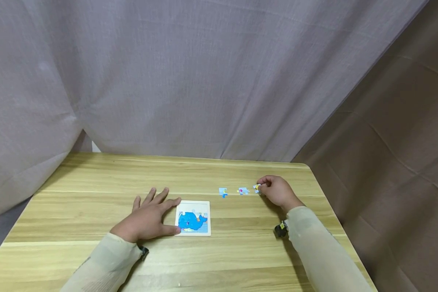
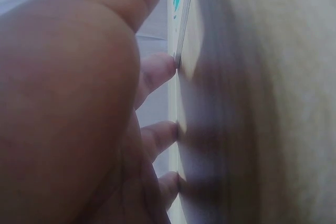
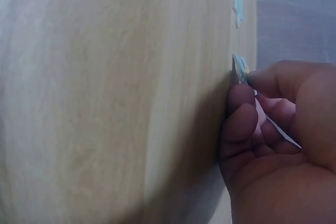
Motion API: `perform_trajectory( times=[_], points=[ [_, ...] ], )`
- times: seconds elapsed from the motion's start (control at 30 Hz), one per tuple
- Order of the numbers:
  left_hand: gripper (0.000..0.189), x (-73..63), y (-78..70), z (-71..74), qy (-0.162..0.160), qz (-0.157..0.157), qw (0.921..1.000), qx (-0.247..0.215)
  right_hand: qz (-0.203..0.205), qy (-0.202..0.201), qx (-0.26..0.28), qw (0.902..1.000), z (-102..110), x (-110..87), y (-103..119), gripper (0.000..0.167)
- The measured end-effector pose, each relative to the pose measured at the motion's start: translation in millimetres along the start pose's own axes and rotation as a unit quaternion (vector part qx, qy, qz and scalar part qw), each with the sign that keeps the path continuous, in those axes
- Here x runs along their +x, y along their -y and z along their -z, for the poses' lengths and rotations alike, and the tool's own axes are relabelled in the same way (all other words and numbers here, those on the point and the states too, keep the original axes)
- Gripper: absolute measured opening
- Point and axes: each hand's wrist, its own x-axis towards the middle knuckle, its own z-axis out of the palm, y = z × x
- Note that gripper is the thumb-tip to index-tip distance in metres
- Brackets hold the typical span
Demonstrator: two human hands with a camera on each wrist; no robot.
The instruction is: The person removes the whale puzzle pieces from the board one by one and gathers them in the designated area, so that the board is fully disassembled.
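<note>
A square puzzle board (image 1: 209, 219) with a pale frame lies on the table, a blue whale picture partly filled in with its upper strip bare. My left hand (image 1: 149, 219) rests spread on the wood at its left side, thumb and index fingertip on the frame's left edge. Off to the right, my right hand (image 1: 278, 192) pinches a jigsaw piece (image 1: 256, 187) with yellow on it between thumb and fingers; in the right wrist view the piece (image 3: 240, 67) is tilted up by the table. Left of it lie a jigsaw piece with a pink spot (image 1: 243, 190) and a light blue jigsaw piece (image 1: 223, 192).
The wooden table (image 1: 241, 259) runs back to a grey curtain (image 1: 190, 81). A brown curtain (image 1: 394, 162) hangs along the right side. Dark wrist cameras sit at both cuffs, the right one (image 1: 281, 229) close over the tabletop.
</note>
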Motion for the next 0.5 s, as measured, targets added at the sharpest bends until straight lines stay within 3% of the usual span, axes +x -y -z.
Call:
perform_trajectory(
  times=[0.5],
  points=[
    [0.098,-0.3,2.4,-0.3,-0.001,0.000,1.0000,0.000,0.013,0.004,-0.021,0.9997,-0.2,-1.3,0.9,0.024]
  ],
)
